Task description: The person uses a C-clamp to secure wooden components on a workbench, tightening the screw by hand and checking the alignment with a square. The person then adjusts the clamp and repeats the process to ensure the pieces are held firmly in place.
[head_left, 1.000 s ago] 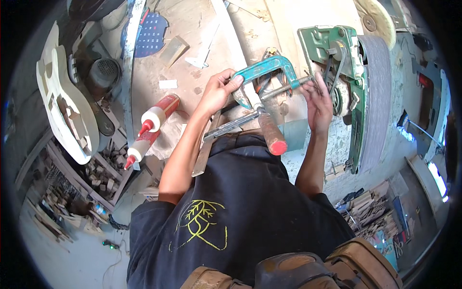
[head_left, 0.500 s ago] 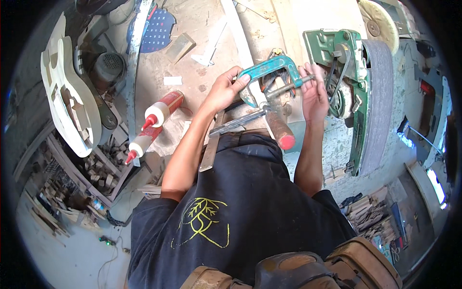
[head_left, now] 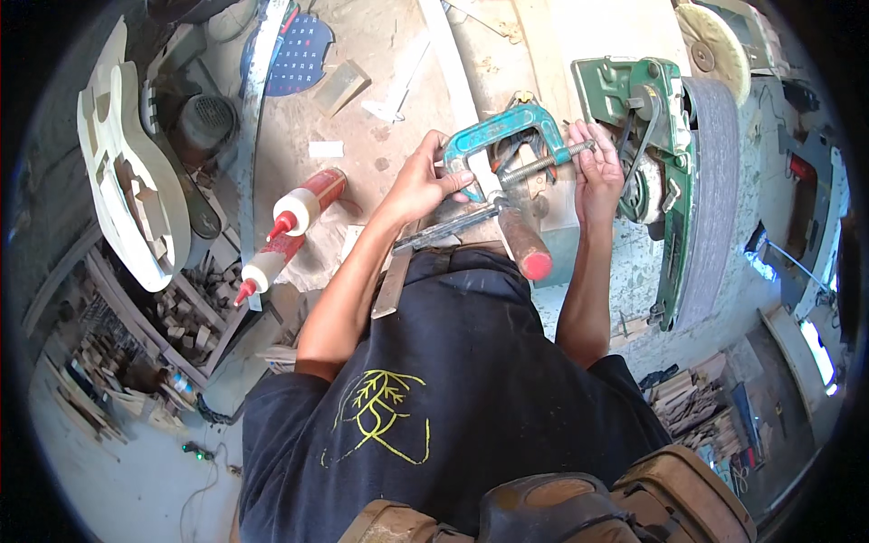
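A teal C-clamp [head_left: 496, 129] is held above the near edge of the workbench, its threaded screw pointing right. My left hand [head_left: 419, 188] is closed round the left end of its frame, thumb on the near side. At the outer end of the screw, the fingers of my right hand [head_left: 599, 187] curl against the tip. Just below lies a bar clamp with a worn wooden handle [head_left: 520, 237], red at its end. Left of my left forearm, two glue bottles [head_left: 312, 201] with red caps lie side by side, tips toward me.
A green belt sander [head_left: 672, 195] stands on the right. A pale guitar-shaped wooden body [head_left: 127, 195] is at the left. On the bench are a wooden block [head_left: 342, 86] and a blue calendar fan [head_left: 297, 59]. Wood offcuts [head_left: 692, 403] are piled lower right.
The C-clamp has shifted slightly left and turned a little in my left hand. My right hand's fingers, blurred and straighter before, now curl at the screw's end.
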Action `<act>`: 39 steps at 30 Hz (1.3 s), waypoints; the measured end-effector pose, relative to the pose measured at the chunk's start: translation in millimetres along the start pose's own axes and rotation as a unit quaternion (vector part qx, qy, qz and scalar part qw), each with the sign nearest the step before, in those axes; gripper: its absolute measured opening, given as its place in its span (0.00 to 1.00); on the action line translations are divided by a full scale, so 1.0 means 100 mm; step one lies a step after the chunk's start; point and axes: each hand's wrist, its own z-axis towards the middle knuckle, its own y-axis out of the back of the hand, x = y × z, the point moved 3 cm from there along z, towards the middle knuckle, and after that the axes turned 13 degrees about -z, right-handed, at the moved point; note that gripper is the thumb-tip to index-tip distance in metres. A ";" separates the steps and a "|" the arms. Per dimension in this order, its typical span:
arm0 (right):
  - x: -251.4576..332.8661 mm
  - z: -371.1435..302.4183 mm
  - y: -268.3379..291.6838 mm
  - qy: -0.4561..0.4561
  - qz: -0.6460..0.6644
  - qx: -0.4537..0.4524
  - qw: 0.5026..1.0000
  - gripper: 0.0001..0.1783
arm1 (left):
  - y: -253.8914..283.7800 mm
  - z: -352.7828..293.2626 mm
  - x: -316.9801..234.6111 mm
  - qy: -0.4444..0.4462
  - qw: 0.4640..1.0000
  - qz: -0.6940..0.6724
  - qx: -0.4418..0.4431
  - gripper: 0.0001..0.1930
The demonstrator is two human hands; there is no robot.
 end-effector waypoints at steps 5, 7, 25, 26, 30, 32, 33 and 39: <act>-0.06 -0.01 0.03 -0.010 0.042 -0.014 0.999 0.25 | 0.00 -0.01 0.03 -0.003 0.999 -0.039 0.020 0.16; -0.08 -0.02 0.05 -0.004 0.054 -0.019 0.998 0.23 | 0.02 -0.01 0.04 0.009 1.000 -0.020 0.022 0.16; -0.13 0.10 -0.01 -0.134 0.164 -0.019 0.977 0.22 | -0.01 0.00 0.07 0.024 0.999 -0.042 0.014 0.15; -0.16 0.09 0.01 -0.134 0.165 -0.020 0.977 0.22 | 0.00 0.00 0.06 0.022 0.999 -0.029 0.014 0.15; -0.13 0.06 0.08 -0.108 0.194 0.038 0.974 0.22 | 0.02 0.01 0.05 0.013 0.999 0.004 0.036 0.16; -0.10 0.06 0.11 -0.116 0.176 0.044 0.977 0.20 | 0.01 0.01 0.04 0.028 0.999 -0.002 0.035 0.17; -0.09 0.06 0.11 -0.114 0.188 0.059 0.974 0.16 | 0.03 0.02 0.05 0.029 0.999 0.000 0.038 0.17; 0.01 0.10 0.01 -0.074 0.146 0.052 0.985 0.06 | 0.04 0.03 0.05 0.011 0.998 0.031 0.053 0.17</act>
